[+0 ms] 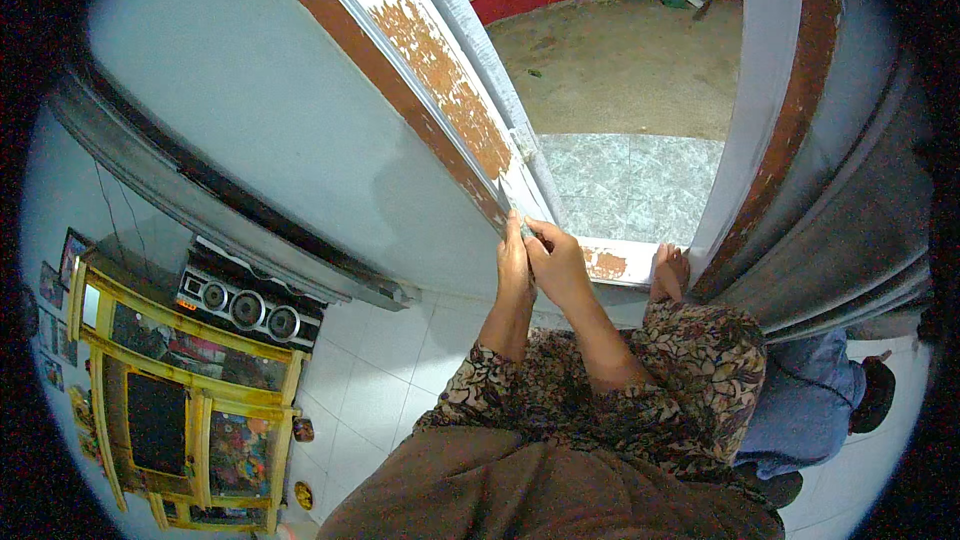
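Both my hands are closed together around a slim scraper (507, 196), its thin grey blade against a white door frame (521, 186). My left hand (514, 256) is wrapped low on the handle. Pressed beside it, my right hand (556, 258) grips the same tool, and the fingers hide most of the handle. Just beyond the blade, the frame's white paint is broken up over a long orange-brown patch (440, 70). White paint still covers the strip nearest my hands.
Past the doorway lie a grey tiled step (630, 180) and sandy ground (620, 70). My bare foot (670, 272) rests by the sill (630, 262), which has another orange patch. A yellow cabinet (200, 386) stands left; a person in blue (805, 400) is at the right.
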`<state>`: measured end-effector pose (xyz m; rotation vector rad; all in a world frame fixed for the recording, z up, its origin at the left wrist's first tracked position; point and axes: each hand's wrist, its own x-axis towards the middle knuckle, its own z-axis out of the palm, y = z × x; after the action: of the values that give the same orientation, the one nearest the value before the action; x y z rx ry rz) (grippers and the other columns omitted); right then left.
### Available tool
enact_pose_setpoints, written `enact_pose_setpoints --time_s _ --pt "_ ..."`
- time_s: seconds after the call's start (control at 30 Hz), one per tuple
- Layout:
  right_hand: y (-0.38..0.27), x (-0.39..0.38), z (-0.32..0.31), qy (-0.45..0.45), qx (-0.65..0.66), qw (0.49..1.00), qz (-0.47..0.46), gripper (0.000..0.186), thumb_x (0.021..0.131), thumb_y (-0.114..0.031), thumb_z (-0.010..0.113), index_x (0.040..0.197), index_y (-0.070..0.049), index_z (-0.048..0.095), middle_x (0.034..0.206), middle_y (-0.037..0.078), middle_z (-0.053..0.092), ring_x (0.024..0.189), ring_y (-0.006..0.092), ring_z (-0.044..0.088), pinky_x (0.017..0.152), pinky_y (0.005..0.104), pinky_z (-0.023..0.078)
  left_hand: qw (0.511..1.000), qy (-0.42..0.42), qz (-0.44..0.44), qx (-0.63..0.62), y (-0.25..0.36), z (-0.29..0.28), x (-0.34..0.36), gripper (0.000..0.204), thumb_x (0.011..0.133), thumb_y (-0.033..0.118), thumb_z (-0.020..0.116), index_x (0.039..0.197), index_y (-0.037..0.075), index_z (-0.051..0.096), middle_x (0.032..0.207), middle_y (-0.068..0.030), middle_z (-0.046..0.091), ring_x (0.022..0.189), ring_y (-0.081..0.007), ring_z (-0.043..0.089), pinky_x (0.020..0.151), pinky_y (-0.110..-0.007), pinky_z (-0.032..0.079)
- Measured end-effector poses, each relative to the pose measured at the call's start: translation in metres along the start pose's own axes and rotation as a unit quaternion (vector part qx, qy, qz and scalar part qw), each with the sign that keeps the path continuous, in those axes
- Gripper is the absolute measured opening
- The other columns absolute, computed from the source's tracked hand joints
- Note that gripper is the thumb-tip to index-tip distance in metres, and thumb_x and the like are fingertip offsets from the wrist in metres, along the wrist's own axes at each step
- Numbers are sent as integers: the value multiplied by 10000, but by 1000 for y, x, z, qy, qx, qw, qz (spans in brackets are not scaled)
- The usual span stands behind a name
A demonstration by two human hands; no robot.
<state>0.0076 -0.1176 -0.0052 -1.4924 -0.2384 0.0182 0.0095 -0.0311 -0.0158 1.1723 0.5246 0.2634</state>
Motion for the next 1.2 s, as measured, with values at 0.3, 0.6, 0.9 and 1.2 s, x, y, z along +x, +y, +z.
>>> enact_pose_setpoints --time_s 0.3,0.6,0.9,1.2 --pt "-12 3 -12 -26 -24 999 32 330 864 -109 573 1167 0 644 1065 248 670 993 339 669 874 379 508 1000 -7 6 5 10 12 -9 512 980 514 452 1021 25 600 778 -25 574 681 -125 555 590 -283 464" --pt "-10 -2 1 19 -31 999 -9 331 889 -96 569 1193 20 628 1036 188 693 921 212 660 829 320 504 1000 19 -5 19 10 8 -8 571 975 519 462 1050 -28 605 877 -86 613 772 -163 592 667 -296 490" --pt "6 -3 10 29 -20 999 11 331 894 -92 564 1200 17 627 966 157 698 843 168 641 775 300 504 999 14 29 35 8 3 -3 548 955 556 474 954 27 617 785 -35 580 698 -132 555 585 -289 446" --pt "-6 1 -5 0 -39 999 15 326 877 -107 562 1168 20 636 1056 231 673 975 300 656 869 367 502 999 26 14 25 4 12 -5 567 946 574 466 885 31 616 720 -35 566 636 -138 538 543 -306 426"
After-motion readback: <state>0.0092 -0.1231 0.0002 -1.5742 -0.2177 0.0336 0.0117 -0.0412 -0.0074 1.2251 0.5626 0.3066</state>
